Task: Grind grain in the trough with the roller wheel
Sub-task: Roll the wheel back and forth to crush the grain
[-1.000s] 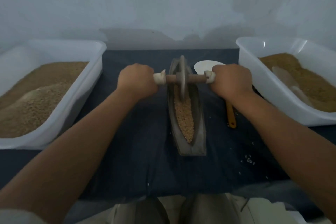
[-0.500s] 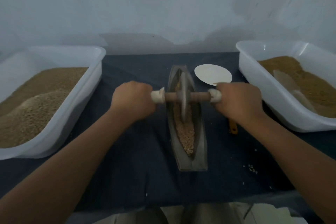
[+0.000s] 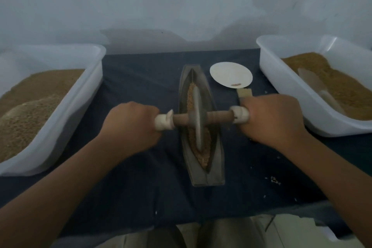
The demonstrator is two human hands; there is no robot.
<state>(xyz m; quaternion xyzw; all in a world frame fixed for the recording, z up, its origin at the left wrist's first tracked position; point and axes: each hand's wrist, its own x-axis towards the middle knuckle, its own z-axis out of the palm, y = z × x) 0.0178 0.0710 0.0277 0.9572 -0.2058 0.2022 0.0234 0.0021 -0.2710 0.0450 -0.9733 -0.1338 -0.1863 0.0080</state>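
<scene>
A dark boat-shaped trough (image 3: 216,167) lies lengthwise on the dark cloth, with tan grain (image 3: 203,159) along its groove. The roller wheel (image 3: 197,119), a thin grey disc on a wooden axle with pale end caps, stands upright in the groove near the trough's middle. My left hand (image 3: 130,125) grips the axle's left end. My right hand (image 3: 275,119) grips the right end. Both fists hide the handle tips.
A white tub (image 3: 60,110) of pale grain stands at the left. Another white tub (image 3: 281,86) at the right holds browner grain and a scoop (image 3: 316,86). A round white dish (image 3: 231,74) and a brush (image 3: 243,93) lie right of the trough. Loose grains (image 3: 274,180) dot the cloth.
Both hands have drawn the roller wheel along the groove from the trough's far end toward its middle. The dish, earlier half hidden behind the right hand, now shows fully.
</scene>
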